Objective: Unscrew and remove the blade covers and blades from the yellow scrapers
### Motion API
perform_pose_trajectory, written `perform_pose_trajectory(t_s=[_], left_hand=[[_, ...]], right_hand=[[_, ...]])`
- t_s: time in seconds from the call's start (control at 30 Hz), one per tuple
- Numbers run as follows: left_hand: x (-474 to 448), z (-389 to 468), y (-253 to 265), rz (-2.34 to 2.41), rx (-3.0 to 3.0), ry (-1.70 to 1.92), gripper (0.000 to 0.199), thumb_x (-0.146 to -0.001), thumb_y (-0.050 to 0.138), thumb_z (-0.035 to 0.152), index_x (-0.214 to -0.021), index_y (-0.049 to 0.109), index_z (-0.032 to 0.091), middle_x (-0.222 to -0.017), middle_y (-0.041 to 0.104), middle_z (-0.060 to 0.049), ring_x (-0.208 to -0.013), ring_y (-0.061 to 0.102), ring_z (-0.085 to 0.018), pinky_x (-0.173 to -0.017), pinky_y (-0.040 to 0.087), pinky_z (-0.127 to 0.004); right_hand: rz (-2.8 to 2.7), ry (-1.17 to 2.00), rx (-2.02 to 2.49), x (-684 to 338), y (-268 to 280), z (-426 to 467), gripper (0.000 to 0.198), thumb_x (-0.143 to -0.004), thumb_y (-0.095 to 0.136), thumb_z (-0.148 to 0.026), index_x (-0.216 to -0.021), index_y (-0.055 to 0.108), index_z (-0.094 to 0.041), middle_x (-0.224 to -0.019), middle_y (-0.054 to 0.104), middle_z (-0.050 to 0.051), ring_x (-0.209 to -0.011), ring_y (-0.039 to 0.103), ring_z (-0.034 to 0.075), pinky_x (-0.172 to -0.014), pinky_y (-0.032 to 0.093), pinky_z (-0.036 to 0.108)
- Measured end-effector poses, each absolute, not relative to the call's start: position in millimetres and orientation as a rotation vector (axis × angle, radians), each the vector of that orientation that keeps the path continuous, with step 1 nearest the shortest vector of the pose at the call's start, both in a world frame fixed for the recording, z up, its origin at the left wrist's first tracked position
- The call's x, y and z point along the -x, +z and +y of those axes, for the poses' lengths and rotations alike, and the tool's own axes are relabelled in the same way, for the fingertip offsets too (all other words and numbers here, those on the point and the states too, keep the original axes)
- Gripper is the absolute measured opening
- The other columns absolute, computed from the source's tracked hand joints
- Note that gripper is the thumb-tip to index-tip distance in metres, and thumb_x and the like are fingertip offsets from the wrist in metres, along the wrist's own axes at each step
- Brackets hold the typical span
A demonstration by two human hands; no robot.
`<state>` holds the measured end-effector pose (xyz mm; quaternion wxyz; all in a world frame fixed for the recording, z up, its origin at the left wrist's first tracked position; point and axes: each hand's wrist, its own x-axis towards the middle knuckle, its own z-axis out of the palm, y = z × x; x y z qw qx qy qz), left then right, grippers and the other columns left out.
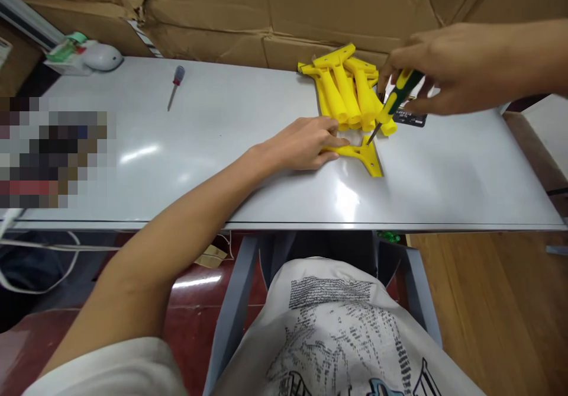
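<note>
On the white table, my left hand point(313, 142) grips the handle of a yellow plastic scraper point(367, 154), which lies flat with its wide head to the right. My right hand point(444, 67) is closed around a green and yellow screwdriver point(399, 94). The screwdriver tilts down to the left, its tip at the upper part of the scraper's head, where a screw hole seems to be. Just behind, several more yellow scrapers point(344, 85) are piled together, handles toward me. A black card-like packet point(412, 118) lies partly hidden under my right hand.
A small screwdriver point(176, 82) with a red and clear handle lies on the table point(248, 97) at the left. Farther left sits a white rounded device point(102, 57). Cardboard point(213, 17) stands along the back edge. The far left is blurred out.
</note>
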<state>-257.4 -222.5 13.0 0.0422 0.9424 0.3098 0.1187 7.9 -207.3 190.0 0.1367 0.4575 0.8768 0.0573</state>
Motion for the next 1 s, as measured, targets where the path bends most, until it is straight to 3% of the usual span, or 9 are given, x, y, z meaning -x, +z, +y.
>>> perform_pose_trajectory(t_s=[0.1,0.27,0.4,0.5,0.63,0.7,0.8,0.93,1.0], left_hand=[[255,-225,15,0.951,-2.839,0.354,0.04,-0.118,0.072,0.025,-0.155,0.088,0.028,-0.131,0.08,-0.013,-0.121,0.077,-0.033,-0.101,0.057,-0.043],[253,-223,14,0.955,-2.884,0.345,0.041,-0.118,0.07,0.025,-0.155,0.088,0.028,-0.126,0.079,-0.013,-0.118,0.077,-0.033,-0.095,0.055,-0.042],[253,-221,13,0.923,-2.906,0.353,0.043,-0.116,0.068,0.026,-0.154,0.088,0.028,-0.125,0.079,-0.014,-0.115,0.076,-0.033,-0.091,0.055,-0.042],[254,-221,14,0.909,-2.878,0.381,0.042,-0.116,0.069,0.026,-0.154,0.087,0.03,-0.122,0.079,-0.012,-0.115,0.076,-0.033,-0.093,0.055,-0.043],[253,-224,16,0.919,-2.856,0.369,0.04,-0.117,0.069,0.025,-0.152,0.088,0.029,-0.124,0.079,-0.013,-0.116,0.076,-0.034,-0.095,0.055,-0.045],[253,-225,16,0.927,-2.873,0.351,0.04,-0.117,0.068,0.025,-0.151,0.088,0.028,-0.127,0.079,-0.013,-0.118,0.076,-0.033,-0.095,0.055,-0.044],[252,-226,15,0.939,-2.9,0.323,0.041,-0.119,0.066,0.026,-0.155,0.086,0.027,-0.13,0.079,-0.014,-0.118,0.076,-0.032,-0.094,0.054,-0.041],[252,-226,14,0.948,-2.928,0.295,0.041,-0.121,0.064,0.027,-0.155,0.086,0.025,-0.13,0.079,-0.015,-0.118,0.076,-0.033,-0.092,0.054,-0.041],[252,-226,14,0.942,-2.939,0.302,0.04,-0.121,0.065,0.027,-0.155,0.086,0.026,-0.13,0.079,-0.015,-0.117,0.076,-0.032,-0.091,0.054,-0.04]], right_hand=[[2.346,0.317,-1.378,-11,189,-212,0.028,-0.12,0.069,-0.037,-0.134,0.084,-0.017,-0.091,0.079,0.008,-0.083,0.077,0.033,-0.095,0.066,0.054],[2.438,0.239,-1.332,-14,188,-215,0.045,-0.103,0.091,-0.029,-0.145,0.074,-0.021,-0.119,0.082,0.011,-0.089,0.071,0.028,-0.083,0.053,0.041],[2.309,0.312,-1.44,-16,189,-213,0.019,-0.112,0.076,-0.039,-0.122,0.081,-0.024,-0.092,0.076,0.009,-0.075,0.062,0.028,-0.079,0.047,0.045],[2.363,0.249,-1.411,-15,191,-213,0.04,-0.099,0.085,-0.032,-0.138,0.078,-0.03,-0.106,0.083,0.007,-0.081,0.07,0.028,-0.084,0.052,0.045],[2.229,0.165,-1.53,-16,192,-213,0.035,-0.116,0.07,-0.054,-0.126,0.084,-0.023,-0.073,0.075,0.004,-0.068,0.068,0.028,-0.088,0.056,0.048],[2.324,0.209,-1.453,-19,191,-212,0.026,-0.112,0.073,-0.041,-0.127,0.085,-0.024,-0.085,0.08,0.005,-0.075,0.072,0.028,-0.091,0.055,0.047],[2.489,0.161,-1.325,-25,190,-208,0.054,-0.095,0.089,-0.031,-0.148,0.076,-0.029,-0.11,0.087,0.005,-0.092,0.08,0.03,-0.089,0.056,0.044],[2.325,0.078,-1.442,-28,191,-205,0.031,-0.115,0.069,-0.051,-0.129,0.083,-0.027,-0.069,0.074,0.0,-0.066,0.072,0.025,-0.079,0.054,0.043],[2.396,0.151,-1.355,-28,190,-205,0.021,-0.11,0.07,-0.036,-0.123,0.085,-0.028,-0.084,0.081,0.004,-0.077,0.075,0.028,-0.084,0.055,0.045]])
